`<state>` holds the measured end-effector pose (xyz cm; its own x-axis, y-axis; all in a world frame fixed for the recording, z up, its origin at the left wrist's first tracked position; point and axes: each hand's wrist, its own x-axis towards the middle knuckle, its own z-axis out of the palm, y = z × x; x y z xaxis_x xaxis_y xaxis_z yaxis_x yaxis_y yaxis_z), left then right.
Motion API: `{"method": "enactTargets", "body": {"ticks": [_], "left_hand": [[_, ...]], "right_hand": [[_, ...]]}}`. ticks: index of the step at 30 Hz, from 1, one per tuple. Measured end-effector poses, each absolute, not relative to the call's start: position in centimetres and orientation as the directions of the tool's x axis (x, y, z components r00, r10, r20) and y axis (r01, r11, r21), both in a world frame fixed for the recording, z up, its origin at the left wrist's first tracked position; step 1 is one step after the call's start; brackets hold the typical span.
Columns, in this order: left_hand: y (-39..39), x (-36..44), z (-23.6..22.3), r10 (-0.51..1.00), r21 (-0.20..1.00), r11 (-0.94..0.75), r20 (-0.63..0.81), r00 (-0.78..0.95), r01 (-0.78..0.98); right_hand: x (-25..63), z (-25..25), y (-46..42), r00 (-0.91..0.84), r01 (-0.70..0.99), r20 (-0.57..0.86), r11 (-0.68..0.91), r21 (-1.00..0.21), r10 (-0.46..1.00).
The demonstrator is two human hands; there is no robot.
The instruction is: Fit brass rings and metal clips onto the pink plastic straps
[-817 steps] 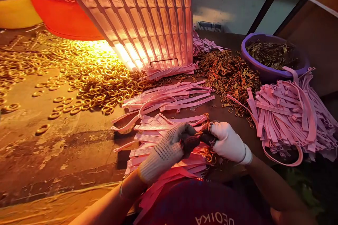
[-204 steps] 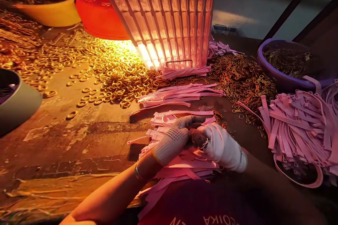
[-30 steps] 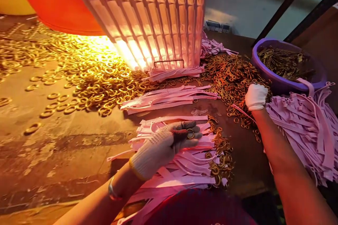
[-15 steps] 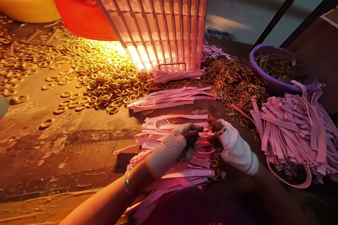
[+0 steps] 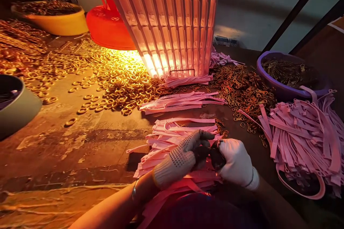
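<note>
My left hand, in a pale dotted glove with dark fingertips, is closed in a pinch over a pile of pink straps. Close against its fingertips, my right hand, in a white glove, has its fingers curled tightly. What lies between the fingers is hidden by the dark fingertips. Beneath both hands, the straps lie roughly side by side, some with small metal pieces at their right ends. Just beyond them rests a smaller bundle of pink straps.
Gold rings are heaped under a red lamp beside a ribbed translucent panel. Metal clasps spread towards a purple basin. More pink straps lie at right. A yellow basin and a grey bowl stand left.
My right hand's fingers have curled in, and the two hands have come closer together. The view has shifted left, bringing the grey bowl further in.
</note>
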<state>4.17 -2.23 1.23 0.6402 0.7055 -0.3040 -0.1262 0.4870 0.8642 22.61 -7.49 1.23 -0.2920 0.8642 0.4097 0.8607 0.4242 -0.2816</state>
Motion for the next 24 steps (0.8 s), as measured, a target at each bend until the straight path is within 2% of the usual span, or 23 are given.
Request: {"method": "enactTargets", "body": {"ticks": [5,6,8,10,12,13,14,17,19,24], "left_hand": [[-1.7,4.7,1.3,0.688,0.719,0.652,-0.428,0.587,-0.241],[-1.4,4.9,1.3,0.694,0.717,0.652,-0.434,0.574,-0.247],[-0.2,5.2,1.0,0.702,0.76,0.614,-0.402,0.588,-0.213],[2.0,5.4,0.5,0.683,0.872,0.485,-0.327,0.653,-0.07],[5.2,5.3,-0.3,0.705,0.969,0.143,-0.244,0.666,0.203],[7.1,5.1,-0.8,0.746,0.93,-0.077,-0.184,0.64,0.358],[9.1,4.8,-1.4,0.811,0.789,-0.293,-0.095,0.578,0.541],[14.3,4.0,-3.0,0.867,0.613,-0.367,-0.048,0.496,0.7],[16.4,3.7,-3.9,0.874,0.559,-0.371,-0.059,0.482,0.742],[17.4,4.0,-4.6,0.882,0.487,-0.385,-0.055,0.468,0.784]], "right_hand": [[20.7,0.5,-8.1,-0.205,0.918,0.53,0.35,-0.188,0.823],[20.6,0.2,-8.1,-0.169,0.918,0.505,0.321,-0.231,0.846],[20.9,-0.3,-7.8,-0.073,0.884,0.381,0.237,-0.403,0.922],[21.4,-0.8,-7.3,0.013,0.808,0.259,0.143,-0.572,0.966],[22.1,-1.0,-7.0,0.07,0.723,0.246,0.121,-0.681,0.967],[22.4,-1.1,-6.9,0.095,0.684,0.27,0.135,-0.717,0.958],[22.8,-1.1,-6.8,0.113,0.649,0.299,0.157,-0.745,0.948],[23.8,-1.5,-6.8,0.14,0.59,0.343,0.2,-0.782,0.929],[24.4,-1.9,-7.0,0.173,0.581,0.335,0.179,-0.794,0.926],[25.0,-2.7,-7.5,0.241,0.466,0.186,0.054,-0.883,0.952]]}}
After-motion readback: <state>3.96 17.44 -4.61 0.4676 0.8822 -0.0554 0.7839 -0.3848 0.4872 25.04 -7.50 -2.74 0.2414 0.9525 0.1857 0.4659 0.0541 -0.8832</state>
